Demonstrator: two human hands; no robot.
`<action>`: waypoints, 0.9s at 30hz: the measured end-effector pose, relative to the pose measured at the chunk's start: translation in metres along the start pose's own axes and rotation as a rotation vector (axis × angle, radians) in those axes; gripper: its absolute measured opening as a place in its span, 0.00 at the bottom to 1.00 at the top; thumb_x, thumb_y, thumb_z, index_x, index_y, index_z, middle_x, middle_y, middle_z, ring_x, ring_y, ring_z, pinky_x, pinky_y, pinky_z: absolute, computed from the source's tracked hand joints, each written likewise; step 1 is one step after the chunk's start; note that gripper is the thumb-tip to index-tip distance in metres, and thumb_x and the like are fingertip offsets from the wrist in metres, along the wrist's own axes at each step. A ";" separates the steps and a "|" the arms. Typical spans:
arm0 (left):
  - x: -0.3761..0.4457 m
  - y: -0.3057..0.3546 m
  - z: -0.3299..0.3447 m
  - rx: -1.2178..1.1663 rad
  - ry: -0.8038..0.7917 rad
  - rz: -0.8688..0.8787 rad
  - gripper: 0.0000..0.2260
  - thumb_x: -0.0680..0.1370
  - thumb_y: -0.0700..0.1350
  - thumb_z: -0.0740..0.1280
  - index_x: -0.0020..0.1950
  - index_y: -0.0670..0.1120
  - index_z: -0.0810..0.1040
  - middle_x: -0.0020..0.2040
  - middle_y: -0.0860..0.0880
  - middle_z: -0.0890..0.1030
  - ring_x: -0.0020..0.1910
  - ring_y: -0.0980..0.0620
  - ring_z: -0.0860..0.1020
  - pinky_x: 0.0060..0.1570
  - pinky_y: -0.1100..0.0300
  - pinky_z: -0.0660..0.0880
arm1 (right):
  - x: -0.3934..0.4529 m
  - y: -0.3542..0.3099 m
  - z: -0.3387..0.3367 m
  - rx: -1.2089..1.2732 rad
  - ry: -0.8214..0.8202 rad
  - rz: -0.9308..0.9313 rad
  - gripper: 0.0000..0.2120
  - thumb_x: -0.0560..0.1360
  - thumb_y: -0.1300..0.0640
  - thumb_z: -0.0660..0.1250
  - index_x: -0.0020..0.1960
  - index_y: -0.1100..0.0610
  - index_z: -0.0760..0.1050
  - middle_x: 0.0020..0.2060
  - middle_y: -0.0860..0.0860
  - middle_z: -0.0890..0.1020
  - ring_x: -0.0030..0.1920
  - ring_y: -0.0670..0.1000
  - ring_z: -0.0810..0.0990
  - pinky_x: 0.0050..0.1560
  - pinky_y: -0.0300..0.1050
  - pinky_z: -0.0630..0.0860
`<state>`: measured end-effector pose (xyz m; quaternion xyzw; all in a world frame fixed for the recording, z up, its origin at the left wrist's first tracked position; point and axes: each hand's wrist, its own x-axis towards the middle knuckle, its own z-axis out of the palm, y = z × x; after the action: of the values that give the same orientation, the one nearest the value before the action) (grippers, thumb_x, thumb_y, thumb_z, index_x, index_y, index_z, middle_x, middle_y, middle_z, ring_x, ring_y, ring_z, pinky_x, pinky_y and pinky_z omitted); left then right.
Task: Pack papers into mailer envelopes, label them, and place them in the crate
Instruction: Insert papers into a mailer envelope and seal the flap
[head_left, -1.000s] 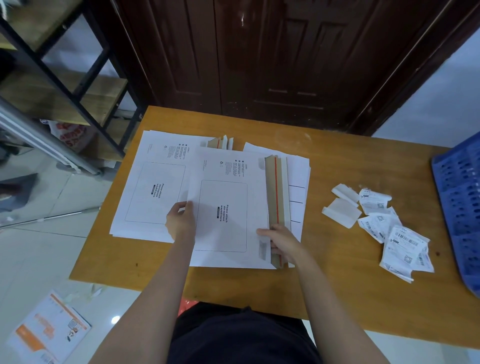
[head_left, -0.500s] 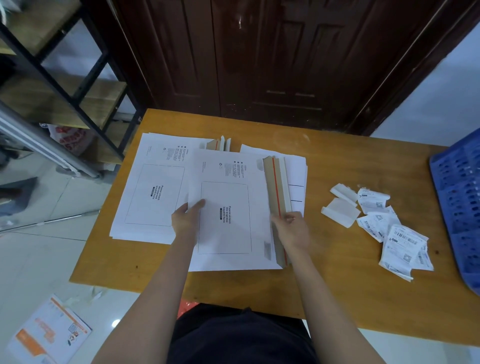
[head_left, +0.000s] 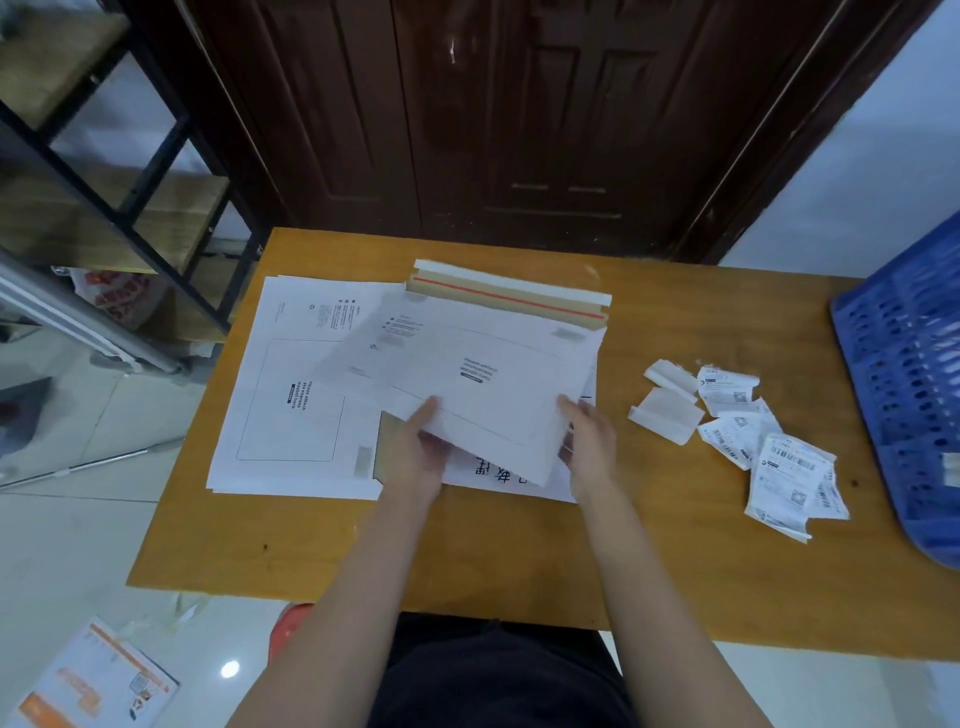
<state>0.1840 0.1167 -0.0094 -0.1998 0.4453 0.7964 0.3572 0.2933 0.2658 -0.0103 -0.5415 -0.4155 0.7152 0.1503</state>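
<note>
A white mailer envelope (head_left: 493, 374) is lifted off the table and turned, its open brown flap with a red strip (head_left: 511, 297) pointing away from me. My left hand (head_left: 418, 449) grips its near left edge. My right hand (head_left: 587, 441) grips its near right edge. Under it lies a sheet of paper (head_left: 498, 475) with dark printed characters. A stack of flat white mailers (head_left: 291, 384) lies to the left. Shipping labels (head_left: 779, 462) are scattered on the right of the table. The blue crate (head_left: 904, 364) stands at the far right.
The wooden table (head_left: 675, 571) stands before a dark wooden door (head_left: 519, 119). Peeled label backings (head_left: 667, 410) lie beside the labels. A metal shelf rack (head_left: 104, 171) is on the left. A printed leaflet (head_left: 93, 680) lies on the tiled floor.
The top mailer was flat with its flap to the right; both hands have lifted it and rotated it so the flap points away, uncovering the printed sheet beneath.
</note>
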 end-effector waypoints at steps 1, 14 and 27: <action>-0.003 -0.003 0.000 0.052 -0.020 -0.032 0.18 0.74 0.36 0.68 0.63 0.47 0.75 0.57 0.47 0.82 0.58 0.46 0.79 0.55 0.50 0.77 | 0.000 -0.001 0.000 -0.005 0.012 -0.010 0.22 0.73 0.58 0.70 0.65 0.59 0.70 0.55 0.55 0.81 0.51 0.53 0.82 0.43 0.44 0.77; -0.014 0.019 -0.049 -0.222 0.090 -0.036 0.22 0.74 0.60 0.64 0.59 0.46 0.78 0.52 0.44 0.83 0.49 0.42 0.81 0.46 0.52 0.77 | -0.006 -0.022 -0.031 -0.212 0.217 -0.144 0.10 0.65 0.60 0.65 0.45 0.60 0.76 0.39 0.49 0.79 0.41 0.51 0.76 0.36 0.43 0.69; 0.015 0.039 -0.066 1.108 0.138 0.035 0.10 0.74 0.52 0.70 0.45 0.46 0.81 0.45 0.47 0.83 0.46 0.45 0.81 0.46 0.52 0.78 | 0.004 0.005 -0.057 -0.880 0.285 0.098 0.07 0.71 0.55 0.64 0.45 0.58 0.73 0.37 0.52 0.76 0.40 0.54 0.76 0.41 0.45 0.71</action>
<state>0.1449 0.0528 -0.0316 -0.0264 0.8230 0.4342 0.3654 0.3446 0.2903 -0.0206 -0.6658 -0.6284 0.3957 -0.0720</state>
